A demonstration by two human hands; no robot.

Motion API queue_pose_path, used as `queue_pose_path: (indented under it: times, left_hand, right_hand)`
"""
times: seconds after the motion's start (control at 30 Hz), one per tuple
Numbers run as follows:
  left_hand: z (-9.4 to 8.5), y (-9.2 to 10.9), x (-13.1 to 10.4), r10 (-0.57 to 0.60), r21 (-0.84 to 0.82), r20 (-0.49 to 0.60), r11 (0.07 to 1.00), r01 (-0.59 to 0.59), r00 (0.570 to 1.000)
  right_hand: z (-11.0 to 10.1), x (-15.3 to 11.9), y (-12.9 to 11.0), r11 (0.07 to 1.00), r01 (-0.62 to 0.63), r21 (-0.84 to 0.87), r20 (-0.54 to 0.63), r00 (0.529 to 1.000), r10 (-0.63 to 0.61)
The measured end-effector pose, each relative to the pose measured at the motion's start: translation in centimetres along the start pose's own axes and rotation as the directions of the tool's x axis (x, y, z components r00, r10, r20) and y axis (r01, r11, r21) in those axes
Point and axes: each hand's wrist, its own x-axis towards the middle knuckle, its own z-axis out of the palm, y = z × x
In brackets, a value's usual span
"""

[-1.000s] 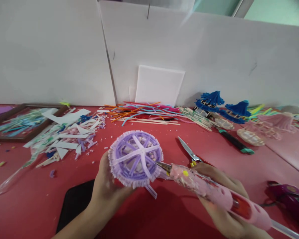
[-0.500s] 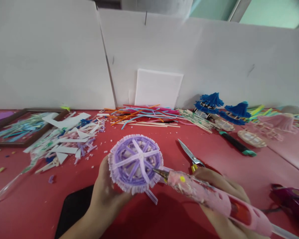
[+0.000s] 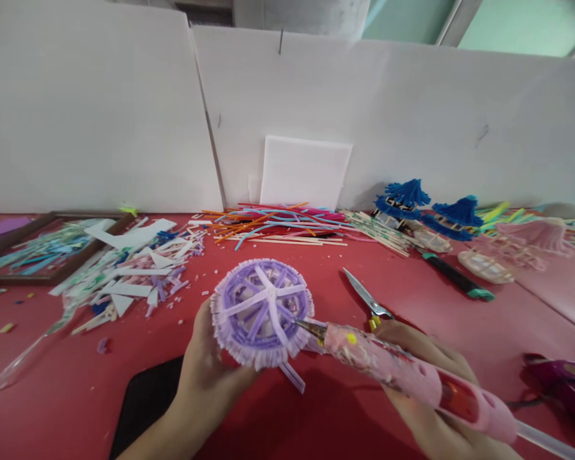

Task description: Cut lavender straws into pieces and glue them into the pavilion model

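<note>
My left hand (image 3: pixel 208 370) grips a round purple craft piece (image 3: pixel 271 292) from its left and underside. The piece has pale crossing strips like spokes and a fringed rim, and a short purple strip (image 3: pixel 293 377) sticks out at its bottom. My right hand (image 3: pixel 431 377) is wrapped round a pink hot glue pen (image 3: pixel 383 367), partly hidden behind it. The pen's metal tip touches or almost touches the lower right part of the piece. Scissors with a silver blade (image 3: pixel 364 291) lie on the table just beyond my right hand.
On the red table (image 3: pixel 316 262) are a brown frame (image 3: pixel 52 276), paper scraps (image 3: pixel 134 271), coloured strips (image 3: pixel 278 220), a black-green cutter (image 3: pixel 455 276), blue fringed pieces (image 3: pixel 457 214) and a dark phone-like slab (image 3: pixel 146 399). A magenta tool (image 3: pixel 563 383) lies at right. White boards stand behind.
The purple piece has tilted slightly in my left hand, showing more of its fringe at the lower edge. The pen tip stays close to the same spot.
</note>
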Motion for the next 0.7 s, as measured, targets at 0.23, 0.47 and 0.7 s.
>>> queue_pose_path:
  times: [0.23, 0.47, 0.7]
  left_hand:
    - [0.2, 0.1, -0.2, -0.007, 0.013, -0.026, 1.000, 0.007, 1.000]
    - [-1.0, -1.2, 0.4, 0.004, -0.001, 0.072, 1.000, -0.004, 0.997]
    - [-1.2, -1.2, 0.3, -0.026, -0.049, 0.064, 0.998, 0.029, 0.998]
  right_hand:
    - [-0.2, -0.5, 0.5, 0.998, 0.048, -0.033, 0.054, 0.997, -0.046]
    - [-0.5, -0.9, 1.0, 0.996, 0.040, -0.079, 0.119, 0.992, -0.030]
    - [-0.6, -0.8, 0.8, 0.997, 0.045, -0.066, 0.112, 0.993, -0.037]
